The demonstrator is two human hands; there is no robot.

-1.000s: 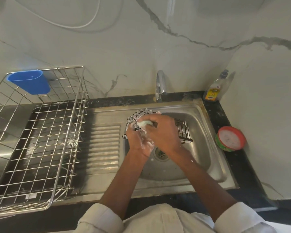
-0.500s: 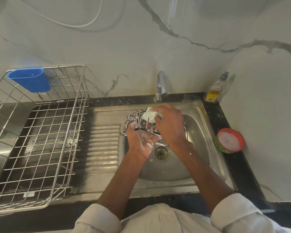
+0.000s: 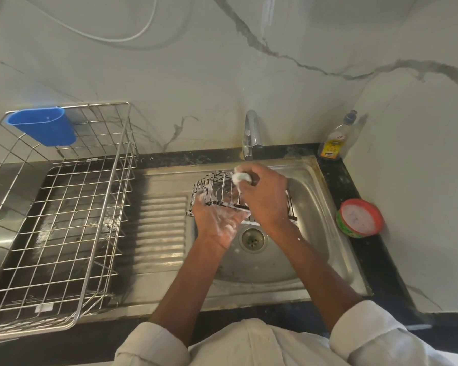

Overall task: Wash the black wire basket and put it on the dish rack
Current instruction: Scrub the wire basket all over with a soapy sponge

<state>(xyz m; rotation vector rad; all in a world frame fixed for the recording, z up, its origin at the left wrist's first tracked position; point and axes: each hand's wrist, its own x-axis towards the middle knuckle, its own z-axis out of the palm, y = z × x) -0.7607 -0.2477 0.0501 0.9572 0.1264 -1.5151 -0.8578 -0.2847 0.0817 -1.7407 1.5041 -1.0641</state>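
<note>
While the left hand (image 3: 217,220) grips the soapy basket (image 3: 222,191) at its 7 o'clock rim, the right hand (image 3: 262,196) pinches a sponge (image 3: 240,177). Likely light, stiff, slippery; hold by rim wires.

No text could be read; the yellow label on the soap bottle (image 3: 334,143) bore print too small to make out.
</note>
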